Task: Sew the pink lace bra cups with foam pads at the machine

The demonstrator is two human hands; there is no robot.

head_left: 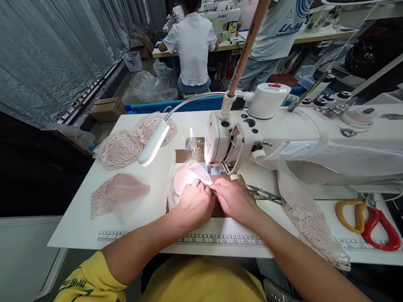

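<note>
Head view: the edge of a lace cup (pixel 186 178) is pinched where the left hand (pixel 194 204) and the right hand (pixel 234 199) meet, each grip closed on it. The cup is spread just ahead of the grip, up against the needle end of the sewing machine (pixel 233 138). This piece seems only just started. Other cups (pixel 121 147) are laid well to the left on the bench (pixel 141 226), and a lace strip (pixel 310 222) is draped at the right, near the scissors (pixel 368 220).
</note>
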